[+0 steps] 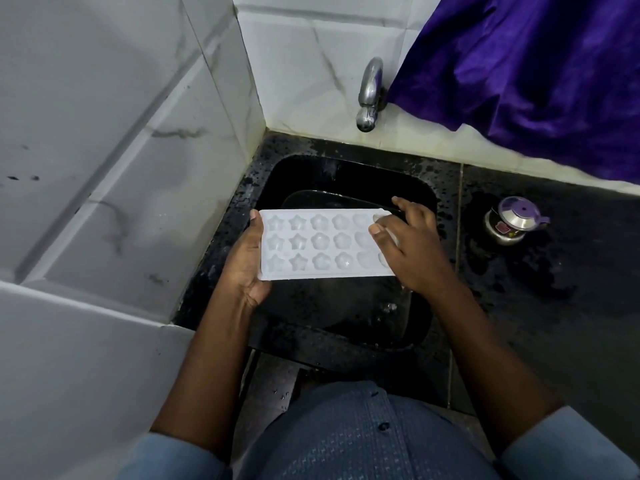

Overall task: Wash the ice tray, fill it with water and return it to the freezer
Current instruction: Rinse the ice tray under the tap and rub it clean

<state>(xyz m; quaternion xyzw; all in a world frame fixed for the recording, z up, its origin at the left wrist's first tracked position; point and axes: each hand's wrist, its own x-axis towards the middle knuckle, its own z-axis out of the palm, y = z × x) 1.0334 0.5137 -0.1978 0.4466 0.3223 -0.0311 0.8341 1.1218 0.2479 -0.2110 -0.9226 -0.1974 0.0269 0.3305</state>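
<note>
You hold the tray [322, 244] level over the sink [346, 174], cavities up, its long side running left to right. The sink is set at the left end of the surface [554, 289], in the corner where the tiled walls [104, 133] meet. Your left hand [246, 268] grasps the tray's left end, thumb on the top edge and fingers curled underneath. Your right hand [412, 251] lies released across the right end, thumb and spread fingers resting on top, the forefinger reaching past the far edge. The tray has three rows of star and flower cavities. Below it in the sink lies a dark dish [329, 199]. The tap [370, 95] juts from the back wall above the sink; no stream shows under it. Droplets cover the sink rim. A steel pot [512, 220] with a purple lid stands on the wet surface to the right of the sink, well apart from the tray. A purple cloth [536, 64] hangs over the back right edge.
</note>
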